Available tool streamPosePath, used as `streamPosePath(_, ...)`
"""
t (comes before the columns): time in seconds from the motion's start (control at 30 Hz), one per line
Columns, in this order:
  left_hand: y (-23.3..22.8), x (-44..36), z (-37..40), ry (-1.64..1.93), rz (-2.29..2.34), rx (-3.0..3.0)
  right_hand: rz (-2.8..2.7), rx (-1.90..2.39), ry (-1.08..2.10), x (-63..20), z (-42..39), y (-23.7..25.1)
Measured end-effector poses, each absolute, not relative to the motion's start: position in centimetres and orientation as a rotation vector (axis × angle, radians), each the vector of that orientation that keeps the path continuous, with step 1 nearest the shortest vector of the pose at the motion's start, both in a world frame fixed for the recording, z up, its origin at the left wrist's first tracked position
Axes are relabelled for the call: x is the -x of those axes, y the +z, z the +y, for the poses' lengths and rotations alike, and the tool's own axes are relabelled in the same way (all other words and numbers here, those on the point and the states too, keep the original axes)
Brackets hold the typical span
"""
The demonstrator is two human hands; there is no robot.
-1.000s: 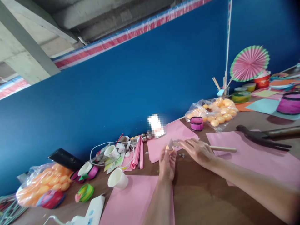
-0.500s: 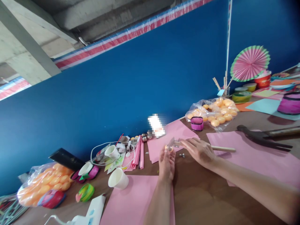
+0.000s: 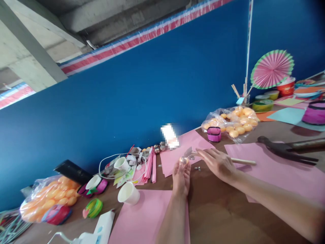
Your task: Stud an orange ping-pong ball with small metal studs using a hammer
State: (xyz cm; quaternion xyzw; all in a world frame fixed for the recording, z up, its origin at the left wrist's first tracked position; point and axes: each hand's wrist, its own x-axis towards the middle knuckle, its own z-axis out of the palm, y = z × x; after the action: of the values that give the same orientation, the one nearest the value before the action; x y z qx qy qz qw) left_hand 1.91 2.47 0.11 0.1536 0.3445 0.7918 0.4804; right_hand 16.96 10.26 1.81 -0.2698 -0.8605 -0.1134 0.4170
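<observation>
My left hand (image 3: 180, 176) is raised with its fingers curled around a small round thing (image 3: 183, 160), shiny and partly orange. Its kind is too small to make out. Palm down, my right hand (image 3: 219, 165) grips a tool with a pale wooden handle (image 3: 243, 161). The handle's end sticks out behind the hand, and the tool's grey head (image 3: 188, 151) is right at the round thing. From this angle I cannot tell whether the two touch. Small metal bits (image 3: 197, 168) lie on the brown table (image 3: 215, 210) between my hands.
Pink sheets (image 3: 149, 217) lie around my hands. A claw hammer (image 3: 276, 148) rests at the right. Bags of orange balls (image 3: 237, 123) stand on both sides. A white paper cup (image 3: 128, 193), power strip (image 3: 104, 225), steel balls (image 3: 156, 148) and a lit phone (image 3: 170, 135) are nearby.
The view has shifted very slightly. Both hands keep nearly the same pose, with the tool's head still at the round thing.
</observation>
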Motion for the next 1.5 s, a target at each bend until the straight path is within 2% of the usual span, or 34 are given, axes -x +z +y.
streamPosePath(1.5, 0.67, -2.17, 2.12, 1.926, 0.873, -0.420, -2.182, 0.659, -0.327, -16.83, 9.92, 2.17)
